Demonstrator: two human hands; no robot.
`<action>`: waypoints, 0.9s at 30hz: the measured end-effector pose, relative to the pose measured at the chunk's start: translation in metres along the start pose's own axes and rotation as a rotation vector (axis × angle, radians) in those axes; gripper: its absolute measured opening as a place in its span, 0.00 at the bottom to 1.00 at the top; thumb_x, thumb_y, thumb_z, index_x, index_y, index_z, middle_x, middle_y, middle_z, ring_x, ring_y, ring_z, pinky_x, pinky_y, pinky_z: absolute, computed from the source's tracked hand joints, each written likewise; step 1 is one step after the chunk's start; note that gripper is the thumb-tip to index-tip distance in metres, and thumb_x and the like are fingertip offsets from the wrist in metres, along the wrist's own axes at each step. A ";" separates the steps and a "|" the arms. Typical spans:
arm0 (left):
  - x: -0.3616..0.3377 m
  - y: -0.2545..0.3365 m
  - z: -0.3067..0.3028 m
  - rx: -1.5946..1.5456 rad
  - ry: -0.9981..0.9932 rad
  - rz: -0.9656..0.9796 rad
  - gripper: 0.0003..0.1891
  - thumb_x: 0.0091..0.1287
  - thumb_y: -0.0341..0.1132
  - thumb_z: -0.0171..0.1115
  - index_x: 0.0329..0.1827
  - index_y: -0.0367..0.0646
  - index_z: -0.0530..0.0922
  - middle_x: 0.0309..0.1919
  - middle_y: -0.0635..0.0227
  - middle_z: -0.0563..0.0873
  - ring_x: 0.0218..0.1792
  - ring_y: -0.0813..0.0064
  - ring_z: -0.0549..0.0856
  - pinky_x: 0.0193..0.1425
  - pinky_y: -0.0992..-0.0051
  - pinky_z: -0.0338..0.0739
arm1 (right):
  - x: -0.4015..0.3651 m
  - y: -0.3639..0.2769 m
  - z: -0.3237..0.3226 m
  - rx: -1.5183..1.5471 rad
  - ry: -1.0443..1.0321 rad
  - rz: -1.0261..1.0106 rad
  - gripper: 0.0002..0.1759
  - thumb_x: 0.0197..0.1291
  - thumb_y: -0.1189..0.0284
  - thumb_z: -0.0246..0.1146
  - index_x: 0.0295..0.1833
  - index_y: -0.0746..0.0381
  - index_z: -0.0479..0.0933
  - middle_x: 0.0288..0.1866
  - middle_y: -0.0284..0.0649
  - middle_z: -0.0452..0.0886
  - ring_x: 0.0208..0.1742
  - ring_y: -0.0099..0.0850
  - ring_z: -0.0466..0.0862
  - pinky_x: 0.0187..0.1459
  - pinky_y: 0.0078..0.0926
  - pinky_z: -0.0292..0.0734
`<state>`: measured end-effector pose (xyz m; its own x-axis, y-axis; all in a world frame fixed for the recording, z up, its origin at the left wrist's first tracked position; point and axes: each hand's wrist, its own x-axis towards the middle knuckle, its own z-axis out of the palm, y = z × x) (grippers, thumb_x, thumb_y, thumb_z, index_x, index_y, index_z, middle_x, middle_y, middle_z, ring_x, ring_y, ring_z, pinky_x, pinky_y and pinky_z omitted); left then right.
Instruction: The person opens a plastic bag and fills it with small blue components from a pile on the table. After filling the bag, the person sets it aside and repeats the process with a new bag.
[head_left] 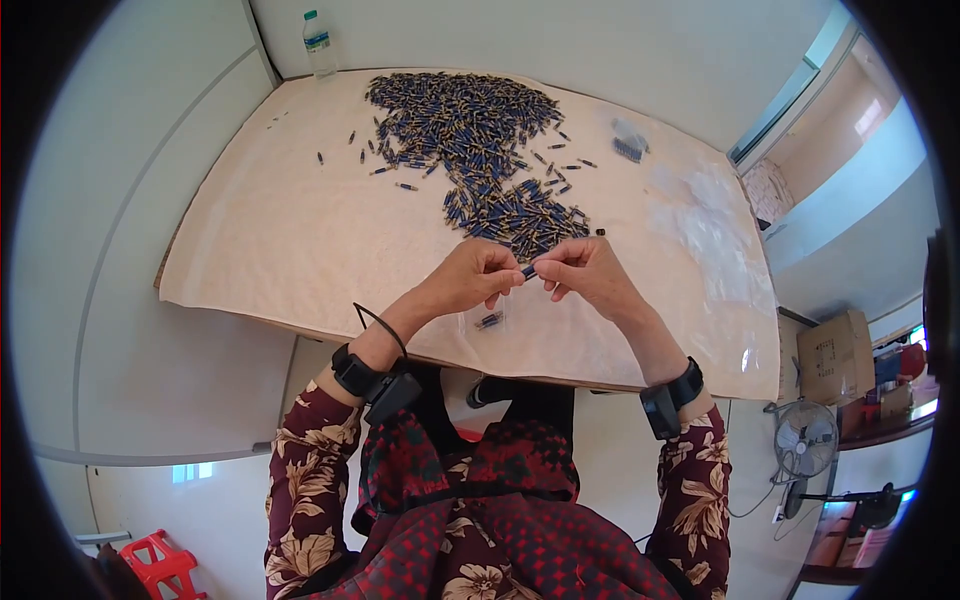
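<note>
Both my hands meet above the near edge of the table. My left hand [468, 279] pinches one end of a small dark blue cylindrical piece [530, 271], and my right hand [592, 274] pinches its other end. My fingers cover much of the piece. Just beyond my fingertips lies a big heap of similar blue pieces with brass-coloured ends [490, 190], spreading to the far edge. Below my hands, a small clear plastic bag [489, 320] with a few such pieces inside rests on the cloth. A tiny black item [601, 232] sits beyond my right hand.
A pale cloth [280, 230] covers the table. Clear plastic bags [710, 240] are spread at the right, with a filled bag [629, 142] behind them. At the far left stands a water bottle [318, 45]. A fan [806, 440] and a carton [836, 357] are right of the table.
</note>
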<state>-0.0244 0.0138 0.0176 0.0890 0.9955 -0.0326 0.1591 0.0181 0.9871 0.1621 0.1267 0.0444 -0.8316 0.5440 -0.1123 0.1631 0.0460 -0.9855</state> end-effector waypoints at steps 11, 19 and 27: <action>-0.020 -0.025 0.013 0.842 0.107 0.247 0.14 0.61 0.24 0.59 0.46 0.52 0.82 0.34 0.64 0.75 0.38 0.61 0.79 0.40 0.69 0.75 | -0.031 0.052 0.009 0.018 0.170 0.028 0.08 0.59 0.74 0.68 0.40 0.68 0.83 0.28 0.36 0.84 0.27 0.18 0.81 0.24 0.14 0.75; -0.016 -0.024 0.013 0.809 0.087 0.255 0.09 0.59 0.24 0.61 0.41 0.47 0.80 0.36 0.62 0.77 0.39 0.58 0.81 0.41 0.65 0.76 | -0.029 0.057 0.021 0.035 0.237 0.034 0.08 0.60 0.74 0.67 0.40 0.68 0.83 0.28 0.36 0.84 0.26 0.18 0.81 0.23 0.14 0.74; -0.018 -0.036 0.014 0.731 0.119 0.361 0.05 0.59 0.24 0.61 0.37 0.42 0.77 0.33 0.60 0.78 0.36 0.57 0.81 0.39 0.65 0.76 | -0.022 0.055 0.031 0.005 0.246 0.073 0.08 0.61 0.72 0.67 0.39 0.67 0.83 0.28 0.36 0.84 0.24 0.16 0.78 0.22 0.13 0.72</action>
<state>-0.0180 -0.0058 -0.0191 0.1591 0.9326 0.3241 0.7444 -0.3289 0.5810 0.1735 0.0913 -0.0110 -0.6635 0.7330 -0.1500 0.2150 -0.0052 -0.9766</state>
